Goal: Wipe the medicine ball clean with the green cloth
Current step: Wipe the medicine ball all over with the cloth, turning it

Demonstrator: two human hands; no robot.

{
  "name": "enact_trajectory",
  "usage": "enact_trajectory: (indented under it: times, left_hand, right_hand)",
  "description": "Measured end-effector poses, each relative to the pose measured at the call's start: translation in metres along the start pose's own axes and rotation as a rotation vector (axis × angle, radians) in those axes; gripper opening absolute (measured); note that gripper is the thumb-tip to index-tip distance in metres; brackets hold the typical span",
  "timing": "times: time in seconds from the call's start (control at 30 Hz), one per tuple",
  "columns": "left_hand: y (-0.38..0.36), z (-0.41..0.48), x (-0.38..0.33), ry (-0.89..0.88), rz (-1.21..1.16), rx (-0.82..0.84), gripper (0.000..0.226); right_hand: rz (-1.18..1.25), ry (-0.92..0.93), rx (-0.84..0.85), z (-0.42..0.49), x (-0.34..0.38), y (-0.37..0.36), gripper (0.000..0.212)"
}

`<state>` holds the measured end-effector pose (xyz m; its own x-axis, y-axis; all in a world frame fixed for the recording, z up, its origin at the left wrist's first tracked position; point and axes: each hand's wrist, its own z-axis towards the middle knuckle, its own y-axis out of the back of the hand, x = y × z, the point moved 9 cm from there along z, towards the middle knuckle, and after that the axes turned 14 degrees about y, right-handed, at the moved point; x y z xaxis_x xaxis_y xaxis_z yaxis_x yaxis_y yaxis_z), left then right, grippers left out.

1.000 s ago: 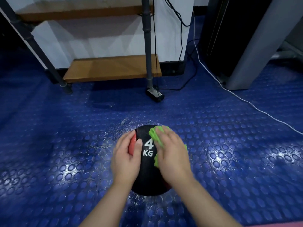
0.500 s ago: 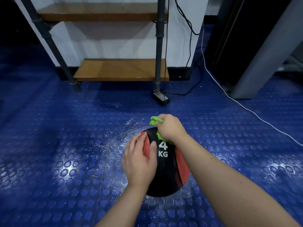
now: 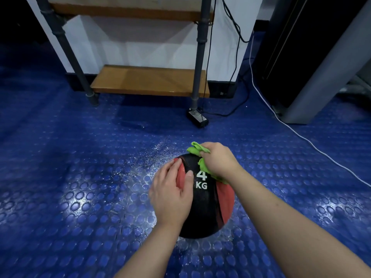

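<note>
Cloth (image 3: 195, 150) moved to 12 o'clock on ball (image 3: 202, 209); right hand (image 3: 219, 160) grips it; left hand (image 3: 170, 195) flat, steadying; mid-wipe; next, probably: rotate ball.

Left hand (image 3: 170, 199) and right hand (image 3: 219, 160) are showing bare; forearms (image 3: 281, 223) are running uncovered to the near frame edge.

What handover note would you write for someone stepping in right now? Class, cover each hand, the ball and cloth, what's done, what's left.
Left hand: flat on the medicine ball, on its left side, steadying it.
Right hand: grips the bunched green cloth against the ball's upper far side.
Ball: on the blue studded floor, droplets around it.
Done: wiping under way up top; extent unclear.
Left: near and lower faces, probably by turning the ball.
</note>
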<state>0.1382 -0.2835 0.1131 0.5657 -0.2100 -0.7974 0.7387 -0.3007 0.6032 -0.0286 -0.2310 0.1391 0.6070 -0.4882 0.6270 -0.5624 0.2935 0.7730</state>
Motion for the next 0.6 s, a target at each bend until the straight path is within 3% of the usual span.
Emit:
enact_trajectory:
  times: [0.1,0.17,0.27,0.33,0.43,0.53,0.6]
  left_hand:
    - [-0.003,0.005,-0.002,-0.006,-0.046,0.064,0.06]
    - [-0.003,0.007,0.005,0.006,-0.216,0.227,0.068]
    - [-0.005,-0.005,0.033,0.153,-0.372,0.468,0.122]
    - [-0.01,-0.02,0.045,0.171,-0.289,0.496,0.146]
    - [-0.025,-0.035,0.037,0.141,-0.214,0.454,0.15]
    - [-0.033,-0.037,0.024,0.083,-0.157,0.402,0.148]
    - [-0.033,-0.038,0.022,0.049,-0.164,0.384,0.144]
  right_hand:
    - [-0.053,-0.115,0.087,0.021,-0.027,0.001,0.016]
    - [-0.185,-0.164,0.193,0.028,-0.04,0.0,0.026]
    - [-0.339,-0.181,0.253,0.032,-0.043,0.014,0.031]
    - [-0.289,-0.135,0.137,0.031,-0.029,0.034,0.024]
    - [-0.073,0.001,-0.039,0.015,0.014,0.04,0.02]
    - [-0.336,0.222,0.07,-0.014,0.045,-0.01,0.031]
    - [-0.498,0.276,0.085,-0.02,0.042,-0.024,0.035]
